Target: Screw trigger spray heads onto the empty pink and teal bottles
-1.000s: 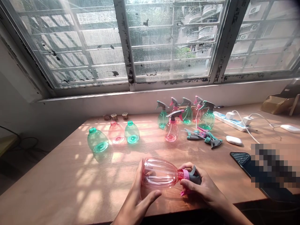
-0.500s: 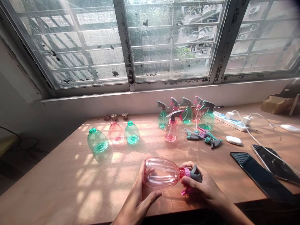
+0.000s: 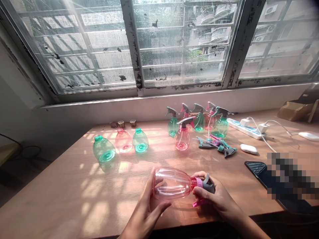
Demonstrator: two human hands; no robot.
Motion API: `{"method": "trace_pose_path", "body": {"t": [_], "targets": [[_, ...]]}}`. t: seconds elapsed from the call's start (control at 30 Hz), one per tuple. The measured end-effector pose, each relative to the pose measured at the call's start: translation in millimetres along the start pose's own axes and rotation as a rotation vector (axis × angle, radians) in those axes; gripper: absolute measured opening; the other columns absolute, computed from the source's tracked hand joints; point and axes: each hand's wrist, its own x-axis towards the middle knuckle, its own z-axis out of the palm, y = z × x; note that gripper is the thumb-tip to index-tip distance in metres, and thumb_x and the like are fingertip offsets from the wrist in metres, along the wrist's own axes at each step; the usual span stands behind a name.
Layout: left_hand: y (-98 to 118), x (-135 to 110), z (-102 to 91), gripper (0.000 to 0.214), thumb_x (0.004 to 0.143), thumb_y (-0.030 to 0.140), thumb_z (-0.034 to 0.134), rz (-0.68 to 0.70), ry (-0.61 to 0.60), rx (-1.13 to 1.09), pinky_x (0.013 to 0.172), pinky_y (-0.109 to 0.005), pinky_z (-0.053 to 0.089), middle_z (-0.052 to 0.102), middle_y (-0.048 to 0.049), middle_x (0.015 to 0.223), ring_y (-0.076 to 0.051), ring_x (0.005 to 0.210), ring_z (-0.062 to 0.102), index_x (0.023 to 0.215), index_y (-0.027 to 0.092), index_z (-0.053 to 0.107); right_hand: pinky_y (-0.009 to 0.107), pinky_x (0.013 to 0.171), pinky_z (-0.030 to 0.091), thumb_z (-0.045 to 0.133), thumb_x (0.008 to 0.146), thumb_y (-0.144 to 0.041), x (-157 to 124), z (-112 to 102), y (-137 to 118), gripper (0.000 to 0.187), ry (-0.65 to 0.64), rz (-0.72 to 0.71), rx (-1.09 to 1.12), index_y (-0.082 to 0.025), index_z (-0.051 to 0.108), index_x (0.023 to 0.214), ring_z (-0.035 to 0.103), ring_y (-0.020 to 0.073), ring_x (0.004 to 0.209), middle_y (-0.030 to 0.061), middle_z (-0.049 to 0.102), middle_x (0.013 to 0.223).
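A clear pink spray bottle lies on its side just above the wooden table, held between both hands. My left hand cups the bottle's body from below, thumb under it and fingers round its base. My right hand is closed on the grey and pink trigger head at the bottle's neck, which points right.
Three capless bottles, two green and one pink, stand at the back left. Several finished spray bottles cluster at the back centre, with loose trigger heads beside them. A power strip, cables, a white case and a dark phone lie right.
The bottle has shifted very slightly in my hands; my right fingers have adjusted on the trigger head. Everything else on the table is unmoved.
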Motion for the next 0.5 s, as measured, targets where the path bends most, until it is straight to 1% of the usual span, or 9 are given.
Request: {"method": "trace_pose_path", "body": {"t": [0.1, 0.2, 0.27, 0.4, 0.5], "targets": [[0.0, -2.0, -2.3, 0.101, 0.098, 0.054, 0.075, -0.04, -0.005, 0.005, 0.134, -0.052, 0.032, 0.048, -0.0128, 0.172, -0.037, 0.159, 0.046, 0.176, 0.035, 0.014, 0.035, 0.064, 0.069, 0.099, 0.075, -0.052, -0.9, -0.1, 0.2, 0.052, -0.004, -0.011, -0.038, -0.02, 0.072, 0.104, 0.071, 0.0176, 0.061, -0.002, 0.073, 0.077], [-2.9, -0.6, -2.9, 0.096, 0.099, 0.057, 0.073, -0.035, -0.003, 0.006, 0.133, -0.052, 0.034, 0.045, -0.0111, 0.174, -0.037, 0.158, 0.046, 0.176, 0.036, 0.019, 0.033, 0.063, 0.067, 0.099, 0.076, -0.052, -1.8, -0.3, 0.3, 0.05, -0.007, -0.021, -0.077, -0.019, 0.073, 0.104, 0.074, 0.0188, 0.062, -0.0015, 0.075, 0.078], [-4.4, 1.2, -1.8, 0.093, 0.099, 0.056, 0.073, -0.02, -0.009, 0.008, 0.133, -0.051, 0.035, 0.041, -0.0091, 0.177, -0.037, 0.159, 0.045, 0.175, 0.037, 0.023, 0.034, 0.063, 0.067, 0.099, 0.075, -0.053, -1.9, -0.3, 0.6, 0.051, 0.001, -0.017, -0.076, -0.02, 0.073, 0.104, 0.073, 0.0188, 0.063, -0.0017, 0.074, 0.078], [-2.2, 2.4, 1.0, 0.093, 0.098, 0.054, 0.075, 0.018, 0.024, -0.032, 0.135, -0.05, 0.031, 0.034, -0.0078, 0.181, -0.035, 0.156, 0.05, 0.174, 0.039, 0.023, 0.036, 0.064, 0.069, 0.101, 0.072, -0.052, -1.2, 0.7, 1.1, 0.052, 0.008, 0.005, -0.011, -0.021, 0.073, 0.103, 0.07, 0.0173, 0.062, -0.0029, 0.072, 0.077], [0.8, 1.0, 0.6, 0.092, 0.101, 0.053, 0.073, 0.008, 0.0, -0.045, 0.135, -0.051, 0.03, 0.036, -0.0086, 0.18, -0.034, 0.154, 0.052, 0.174, 0.043, 0.018, 0.036, 0.064, 0.069, 0.101, 0.072, -0.051, -0.9, 1.6, 0.4, 0.052, -0.001, 0.007, 0.009, -0.02, 0.073, 0.103, 0.07, 0.0166, 0.061, -0.0026, 0.072, 0.077]]}}
